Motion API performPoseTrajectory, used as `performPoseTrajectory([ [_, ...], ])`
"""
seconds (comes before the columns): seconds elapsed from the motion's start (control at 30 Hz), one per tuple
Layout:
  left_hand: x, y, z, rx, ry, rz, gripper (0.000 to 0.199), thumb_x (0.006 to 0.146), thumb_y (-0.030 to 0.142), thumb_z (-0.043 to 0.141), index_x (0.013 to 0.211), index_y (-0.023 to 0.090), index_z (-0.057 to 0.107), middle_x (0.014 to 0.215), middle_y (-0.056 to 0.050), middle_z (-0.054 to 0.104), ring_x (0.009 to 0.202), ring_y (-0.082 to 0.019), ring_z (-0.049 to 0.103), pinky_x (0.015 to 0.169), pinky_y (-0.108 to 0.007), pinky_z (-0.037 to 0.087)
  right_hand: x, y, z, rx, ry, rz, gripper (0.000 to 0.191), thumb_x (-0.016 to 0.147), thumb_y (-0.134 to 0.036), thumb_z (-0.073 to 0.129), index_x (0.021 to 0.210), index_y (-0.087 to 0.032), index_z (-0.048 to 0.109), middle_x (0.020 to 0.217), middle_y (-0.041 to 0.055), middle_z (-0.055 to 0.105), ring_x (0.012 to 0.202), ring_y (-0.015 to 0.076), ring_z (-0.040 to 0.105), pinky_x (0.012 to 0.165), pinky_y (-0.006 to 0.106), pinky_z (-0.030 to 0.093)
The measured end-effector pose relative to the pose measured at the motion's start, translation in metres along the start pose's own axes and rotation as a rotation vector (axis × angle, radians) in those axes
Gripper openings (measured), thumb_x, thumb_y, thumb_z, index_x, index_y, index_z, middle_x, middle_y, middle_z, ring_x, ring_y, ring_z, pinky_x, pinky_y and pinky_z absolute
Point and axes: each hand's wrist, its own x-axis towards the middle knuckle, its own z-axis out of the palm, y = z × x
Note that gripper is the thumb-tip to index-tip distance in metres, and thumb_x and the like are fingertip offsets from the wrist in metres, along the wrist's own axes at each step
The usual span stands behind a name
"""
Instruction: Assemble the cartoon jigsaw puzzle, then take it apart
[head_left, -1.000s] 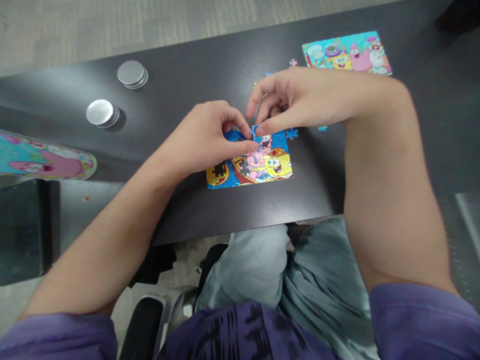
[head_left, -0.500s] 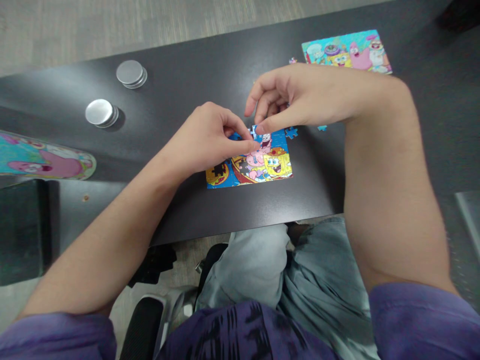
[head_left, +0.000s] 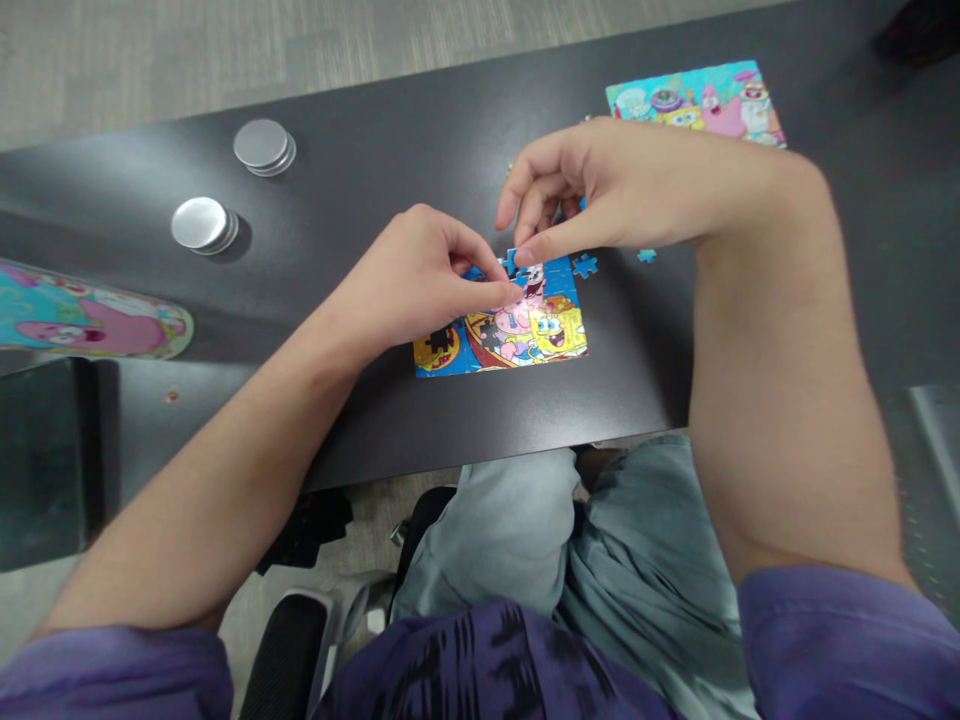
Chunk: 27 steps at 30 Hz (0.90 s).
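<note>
A partly assembled jigsaw puzzle with cartoon characters on a blue ground lies near the table's front edge. Gaps show in it at the lower left. My left hand reaches over its left part, thumb and forefinger closed in a pinch above the middle; whatever they hold is hidden. Over the puzzle's top edge, my right hand has its thumb and forefinger apart, the other fingers loosely curled. Its thumb tip is beside a blue puzzle piece at that edge. A loose blue piece lies just right of the puzzle.
Another loose piece lies under my right wrist. A cartoon picture board lies at the back right. Two stacks of silver discs, one farther back and one nearer, stand at the left. A cartoon-printed container is at the left edge.
My right hand has shifted very slightly to the right, its thumb still by the puzzle's top edge. The blue piece there shows a little more. My left hand is nearly still.
</note>
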Motion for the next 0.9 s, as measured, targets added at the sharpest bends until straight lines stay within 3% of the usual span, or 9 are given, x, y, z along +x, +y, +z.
performPoseTrajectory([
  [0.17,0.0,0.0,0.0,-0.012,-0.007,0.006,0.03,0.086,0.058,0.101,0.089,0.03,0.091,0.067,0.0,0.057,0.071,-0.02,0.044,0.069,-0.046,0.03,-0.001,0.002,-0.001,0.012,0.01,0.005,0.032,0.098,-0.027,0.111,0.114,-0.033,0.084,0.102,-0.0038,0.094,0.1,0.0251,0.084,0.076,0.035,0.056],
  [0.33,0.0,-0.002,-0.001,-0.018,-0.008,0.035,0.029,0.087,0.057,0.101,0.091,0.029,0.092,0.068,0.0,0.057,0.071,-0.019,0.044,0.068,-0.045,0.03,-0.001,0.002,-0.001,0.02,0.026,0.014,0.028,0.102,-0.016,0.105,0.115,-0.031,0.086,0.1,-0.0036,0.095,0.098,0.0232,0.086,0.077,0.034,0.055],
  [0.57,0.0,-0.003,-0.005,-0.071,-0.013,0.037,0.033,0.084,0.059,0.1,0.093,0.027,0.095,0.068,0.0,0.057,0.071,-0.018,0.041,0.068,-0.045,0.028,0.004,0.003,0.005,0.0,0.135,0.015,0.028,0.105,0.002,0.099,0.106,-0.025,0.09,0.095,-0.0008,0.093,0.094,0.0204,0.089,0.079,0.028,0.066],
  [0.73,-0.001,-0.005,-0.019,-0.068,-0.036,0.019,0.041,0.084,0.066,0.102,0.097,0.028,0.095,0.072,-0.002,0.062,0.073,-0.019,0.044,0.07,-0.045,0.026,0.003,0.008,0.003,-0.006,0.103,0.01,0.023,0.109,-0.009,0.099,0.105,-0.031,0.092,0.098,-0.0024,0.094,0.098,0.0217,0.09,0.083,0.028,0.068],
  [0.9,-0.005,-0.001,-0.038,-0.133,0.052,-0.033,0.047,0.077,0.067,0.107,0.096,0.026,0.096,0.083,-0.004,0.077,0.087,-0.023,0.055,0.08,-0.046,0.038,0.005,0.016,-0.001,0.016,0.067,-0.013,0.02,0.106,-0.014,0.103,0.103,-0.032,0.094,0.101,-0.0007,0.095,0.103,0.0246,0.09,0.086,0.031,0.07],
])
